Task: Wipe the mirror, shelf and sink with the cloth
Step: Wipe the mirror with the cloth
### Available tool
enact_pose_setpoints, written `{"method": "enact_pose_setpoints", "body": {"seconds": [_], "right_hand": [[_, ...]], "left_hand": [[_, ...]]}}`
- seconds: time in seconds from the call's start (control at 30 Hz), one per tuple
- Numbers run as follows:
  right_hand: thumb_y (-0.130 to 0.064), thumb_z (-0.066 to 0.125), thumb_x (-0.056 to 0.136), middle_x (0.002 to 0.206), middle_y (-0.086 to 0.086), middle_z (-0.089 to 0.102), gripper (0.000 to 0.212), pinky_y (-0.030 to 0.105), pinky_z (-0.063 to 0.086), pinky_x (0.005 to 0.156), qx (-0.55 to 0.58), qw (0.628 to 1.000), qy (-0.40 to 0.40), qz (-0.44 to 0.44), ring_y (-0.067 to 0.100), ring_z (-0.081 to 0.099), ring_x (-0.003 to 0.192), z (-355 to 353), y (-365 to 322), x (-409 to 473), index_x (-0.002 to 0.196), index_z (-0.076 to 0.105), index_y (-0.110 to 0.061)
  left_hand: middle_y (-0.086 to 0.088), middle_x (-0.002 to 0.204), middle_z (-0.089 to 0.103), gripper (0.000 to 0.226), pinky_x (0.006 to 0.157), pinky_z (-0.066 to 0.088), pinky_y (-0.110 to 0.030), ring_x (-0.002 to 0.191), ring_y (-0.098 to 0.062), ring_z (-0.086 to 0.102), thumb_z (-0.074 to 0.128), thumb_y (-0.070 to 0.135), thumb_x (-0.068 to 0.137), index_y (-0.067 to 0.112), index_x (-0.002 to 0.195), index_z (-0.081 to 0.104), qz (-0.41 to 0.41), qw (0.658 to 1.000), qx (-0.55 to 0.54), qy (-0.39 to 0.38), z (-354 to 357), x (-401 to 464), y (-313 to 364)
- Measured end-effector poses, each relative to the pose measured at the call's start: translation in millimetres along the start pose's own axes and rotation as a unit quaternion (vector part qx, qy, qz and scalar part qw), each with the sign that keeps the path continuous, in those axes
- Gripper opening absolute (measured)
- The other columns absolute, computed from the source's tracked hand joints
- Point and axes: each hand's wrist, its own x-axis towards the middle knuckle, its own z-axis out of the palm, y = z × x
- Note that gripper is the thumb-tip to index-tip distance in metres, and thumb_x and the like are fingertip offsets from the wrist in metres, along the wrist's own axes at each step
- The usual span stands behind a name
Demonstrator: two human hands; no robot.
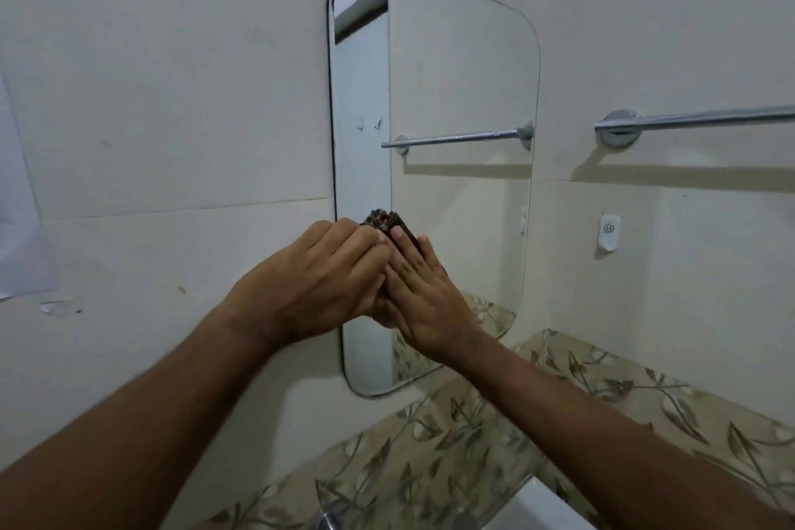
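A tall rounded mirror (456, 90) hangs on the cream tiled wall. In front of its lower part, both my hands hold a small dark folded cloth (383, 220), of which only the top edge shows. My left hand (318, 280) curls over the cloth from the left. My right hand (423, 297) lies against it from the right with fingers straight. Whether the cloth touches the glass is unclear. A white sink's corner (537, 506) shows at the bottom edge.
A chrome towel bar (697, 118) is fixed to the wall right of the mirror, with a white wall hook (608, 233) below it. Leaf-patterned tiles (602, 392) run along the wall's lower part. Chrome tap parts (331, 519) peek in at the bottom.
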Motion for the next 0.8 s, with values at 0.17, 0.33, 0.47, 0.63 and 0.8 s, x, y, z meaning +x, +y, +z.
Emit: {"method": "enact_pose_setpoints", "body": {"seconds": [0.17,0.33,0.47,0.63,0.8], "right_hand": [[-0.026,0.061,0.098,0.163,0.009,0.022,0.071,0.052,0.016,0.123,-0.012,0.996,-0.041,-0.081,0.03,0.018,0.153,25.2,-23.5,-53.3,0.156,0.022,-0.014],[-0.021,0.063,0.096,0.163,0.006,0.022,0.071,0.05,0.019,0.123,0.002,0.995,-0.049,-0.088,0.027,0.02,0.153,24.6,-22.8,-61.9,0.155,0.026,-0.015],[-0.025,0.034,0.106,0.167,0.003,0.003,0.061,0.052,0.013,0.124,0.063,0.994,0.024,0.09,0.029,0.012,0.154,18.9,-34.7,-26.3,0.158,0.006,-0.015],[-0.031,0.035,0.107,0.168,0.003,0.001,0.059,0.051,0.011,0.124,0.071,0.995,0.016,0.064,0.03,0.012,0.154,34.0,-66.2,-48.3,0.158,0.009,-0.015],[-0.025,0.04,0.104,0.168,0.003,0.005,0.061,0.054,0.015,0.123,0.063,0.991,0.032,0.114,0.03,0.015,0.153,44.0,-56.1,-74.3,0.158,0.014,-0.015]], "left_hand": [[-0.014,0.088,0.055,0.024,0.068,0.045,-0.044,0.077,-0.031,0.049,0.038,0.023,0.103,0.009,0.09,0.053,0.044,0.998,0.003,-0.036,-2.9,-1.5,1.8],[-0.013,0.088,0.054,0.026,0.071,0.047,-0.045,0.076,-0.029,0.047,0.034,0.023,0.104,0.01,0.09,0.051,0.085,0.992,-0.052,-0.079,-2.7,-1.5,2.4],[-0.014,0.093,0.056,0.024,0.074,0.047,-0.044,0.08,-0.029,0.048,0.035,0.022,0.103,0.007,0.101,0.055,0.063,0.993,-0.076,-0.072,-3.8,-2.5,-0.6],[-0.014,0.09,0.055,0.021,0.072,0.048,-0.046,0.077,-0.03,0.048,0.037,0.021,0.101,0.008,0.094,0.053,0.078,0.99,-0.08,-0.089,-3.6,-3.8,0.9],[-0.012,0.093,0.056,0.02,0.076,0.047,-0.045,0.081,-0.029,0.049,0.036,0.016,0.099,0.01,0.097,0.055,0.087,0.986,-0.069,-0.122,1.0,-4.3,0.3]]}}
